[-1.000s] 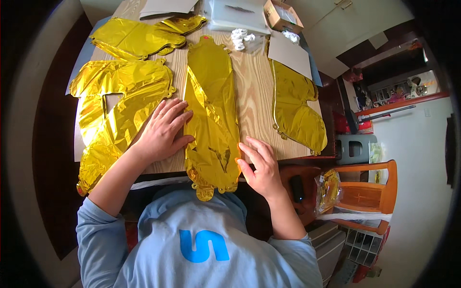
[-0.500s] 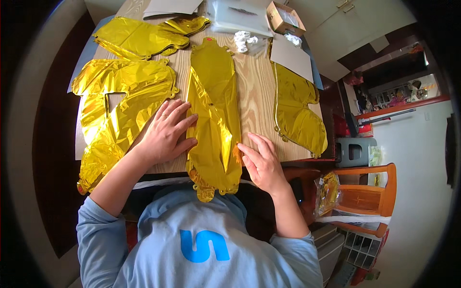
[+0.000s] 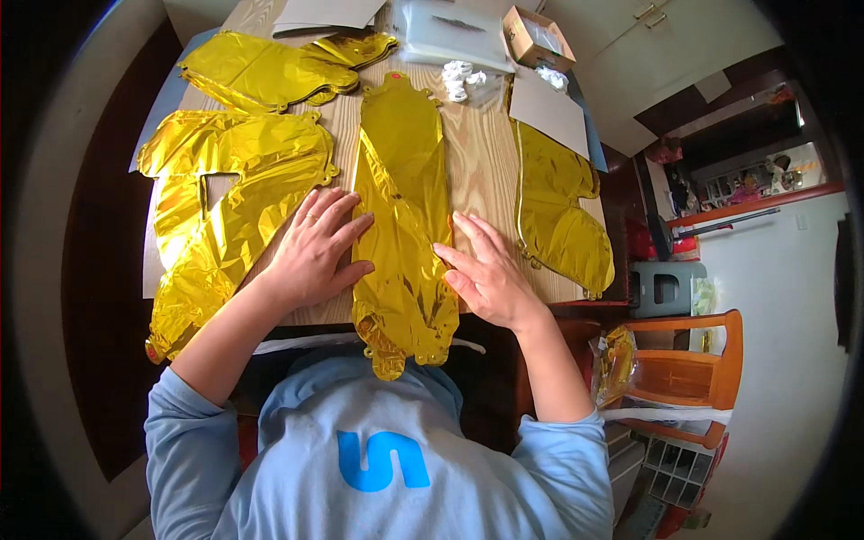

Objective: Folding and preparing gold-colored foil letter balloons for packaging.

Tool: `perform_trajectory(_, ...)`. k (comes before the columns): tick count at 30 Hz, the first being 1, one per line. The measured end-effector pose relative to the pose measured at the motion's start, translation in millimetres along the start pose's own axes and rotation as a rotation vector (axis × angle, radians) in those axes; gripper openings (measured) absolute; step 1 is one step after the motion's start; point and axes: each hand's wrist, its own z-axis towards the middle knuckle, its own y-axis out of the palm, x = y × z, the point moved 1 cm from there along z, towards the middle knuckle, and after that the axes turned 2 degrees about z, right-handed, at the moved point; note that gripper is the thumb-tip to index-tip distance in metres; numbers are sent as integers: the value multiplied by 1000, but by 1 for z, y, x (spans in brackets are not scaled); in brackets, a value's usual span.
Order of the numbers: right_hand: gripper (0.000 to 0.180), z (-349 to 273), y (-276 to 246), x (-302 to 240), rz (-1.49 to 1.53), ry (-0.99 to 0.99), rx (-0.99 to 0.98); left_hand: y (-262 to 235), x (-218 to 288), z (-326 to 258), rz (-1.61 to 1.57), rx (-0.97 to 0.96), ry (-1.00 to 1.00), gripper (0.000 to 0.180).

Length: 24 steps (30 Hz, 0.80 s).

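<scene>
Moderately bright indoor light, sharp glints on creased gold foil (image 3: 403, 202), bent edges, black fisheye corners

Worn on the left side of your head, the wide fisheye camera looks down from near above your shirt (image 3: 378, 427), facing out across the table (image 3: 483, 162), with your left hand (image 3: 315, 250) and right hand (image 3: 493, 281) mid-view and a chair (image 3: 679, 373) toward its bending right rim.
</scene>
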Motion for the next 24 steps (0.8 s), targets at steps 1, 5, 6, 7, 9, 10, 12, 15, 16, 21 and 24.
perform_trajectory(1,40,0,1,2,17,3,-2,0,0,0,0,0,-1,65)
perform_trajectory(5,40,0,3,5,79,16,6,0,1,1,7,1,-5,65)
perform_trajectory(6,39,0,3,5,80,17,10,-1,1,1,5,-1,-6,65)
perform_trajectory(7,38,1,4,5,82,18,14,-1,2,1,3,-3,-7,66)
perform_trajectory(9,37,1,4,6,85,15,22,-1,2,2,8,1,-7,65)
perform_trajectory(10,37,0,5,8,86,11,27,-1,2,2,10,3,-7,65)
perform_trajectory(12,37,1,6,8,87,5,37,1,1,1,6,10,-8,65)
perform_trajectory(15,40,1,9,8,85,-1,55,1,2,1,1,17,-8,65)
perform_trajectory(16,42,0,10,9,85,-4,60,0,2,1,0,17,-8,65)
perform_trajectory(21,45,-2,11,8,89,3,88,2,1,1,-3,30,-2,66)
perform_trajectory(24,42,-2,6,6,89,-5,155,4,0,0,-6,36,3,66)
